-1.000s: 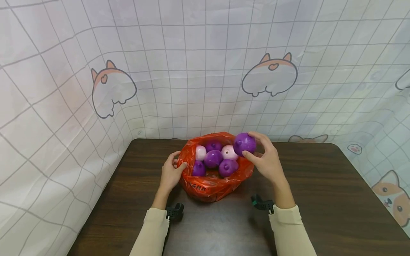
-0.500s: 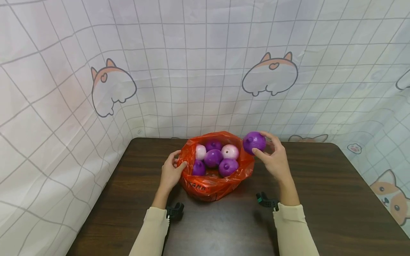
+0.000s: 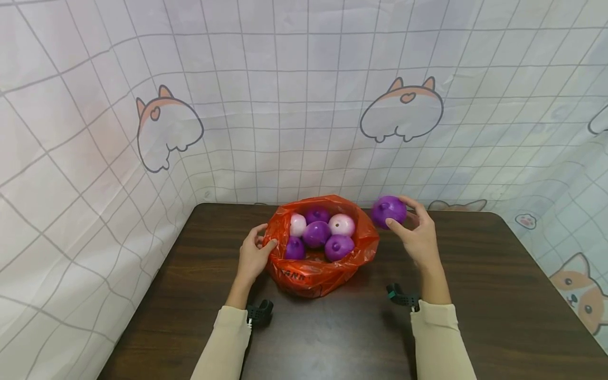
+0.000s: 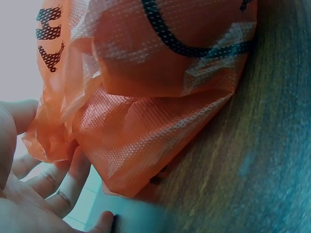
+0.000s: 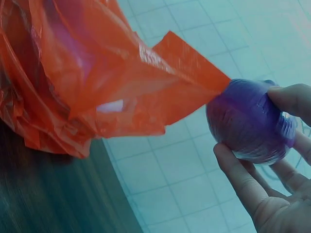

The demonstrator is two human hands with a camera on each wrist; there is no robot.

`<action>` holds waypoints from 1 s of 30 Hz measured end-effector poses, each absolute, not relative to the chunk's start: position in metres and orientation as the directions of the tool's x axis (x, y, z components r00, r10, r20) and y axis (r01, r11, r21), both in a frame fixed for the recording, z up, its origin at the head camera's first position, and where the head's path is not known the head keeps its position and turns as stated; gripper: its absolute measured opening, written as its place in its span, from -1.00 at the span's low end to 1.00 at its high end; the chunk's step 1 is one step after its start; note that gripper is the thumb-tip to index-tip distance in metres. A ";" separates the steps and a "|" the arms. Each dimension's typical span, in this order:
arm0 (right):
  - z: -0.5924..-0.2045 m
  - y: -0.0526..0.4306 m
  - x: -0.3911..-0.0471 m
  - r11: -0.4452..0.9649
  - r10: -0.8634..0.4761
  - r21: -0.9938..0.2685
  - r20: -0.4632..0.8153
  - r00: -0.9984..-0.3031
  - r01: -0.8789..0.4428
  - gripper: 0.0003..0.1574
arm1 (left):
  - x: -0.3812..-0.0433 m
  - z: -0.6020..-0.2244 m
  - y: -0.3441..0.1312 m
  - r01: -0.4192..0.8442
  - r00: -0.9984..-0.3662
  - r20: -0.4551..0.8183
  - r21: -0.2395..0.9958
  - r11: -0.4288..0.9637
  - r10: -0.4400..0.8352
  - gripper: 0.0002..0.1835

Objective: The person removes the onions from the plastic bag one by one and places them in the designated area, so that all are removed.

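My right hand [image 3: 421, 241] holds a purple onion [image 3: 386, 212], smooth and round with a small nub, just off the right rim of an open red plastic bag [image 3: 304, 279]. In the right wrist view, thumb and fingers grip the onion [image 5: 245, 126], and a corner of the bag [image 5: 97, 87] meets its edge. My left hand [image 3: 253, 257] pinches the bag's left rim; the left wrist view shows the thumb and fingers on either side of the thin plastic [image 4: 51, 131]. Inside the bag lie several purple onions [image 3: 316, 235] and pale pink ones [image 3: 342, 225].
The bag stands on a dark wood-grain table [image 3: 475, 295], near its back edge. Behind and at both sides hangs a white gridded cloth [image 3: 285, 105] with corgi drawings. Black bands with small cameras [image 3: 401, 295] sit at both wrists.
My right hand has carried the purple onion to the right, from over the bag's right side to just beyond its rim. The left hand has stayed at the bag's left rim.
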State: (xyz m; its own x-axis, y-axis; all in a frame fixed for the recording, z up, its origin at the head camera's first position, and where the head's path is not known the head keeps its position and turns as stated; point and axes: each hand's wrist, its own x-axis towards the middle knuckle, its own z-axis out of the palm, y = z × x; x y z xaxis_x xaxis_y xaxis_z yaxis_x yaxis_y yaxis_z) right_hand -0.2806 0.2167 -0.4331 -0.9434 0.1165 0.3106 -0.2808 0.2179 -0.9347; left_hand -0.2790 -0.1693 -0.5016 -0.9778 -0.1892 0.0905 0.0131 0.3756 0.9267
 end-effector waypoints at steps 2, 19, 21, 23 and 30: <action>-0.434 0.219 -0.281 0.208 0.127 -0.943 0.288 -0.949 -0.259 -0.18 | -0.279 -0.502 -0.169 0.009 -0.978 0.083 0.932 0.363 -0.190 -0.45; -0.462 0.236 -0.288 0.195 0.194 -0.974 0.154 -0.969 -0.116 -0.17 | -0.279 -0.502 -0.170 0.015 -0.977 0.087 0.939 0.345 -0.193 -0.46; -0.469 0.237 -0.291 0.172 0.189 -0.980 0.136 -0.973 -0.103 -0.18 | -0.279 -0.502 -0.170 0.014 -0.977 0.086 0.939 0.344 -0.194 -0.47; -0.476 0.238 -0.294 0.149 0.184 -0.985 0.114 -0.976 -0.087 -0.18 | -0.279 -0.502 -0.170 0.013 -0.978 0.084 0.939 0.344 -0.193 -0.46; -0.499 0.246 -0.299 0.064 0.184 -0.998 0.011 -0.983 0.001 -0.15 | -0.279 -0.502 -0.170 0.004 -0.979 0.074 0.939 0.343 -0.192 -0.46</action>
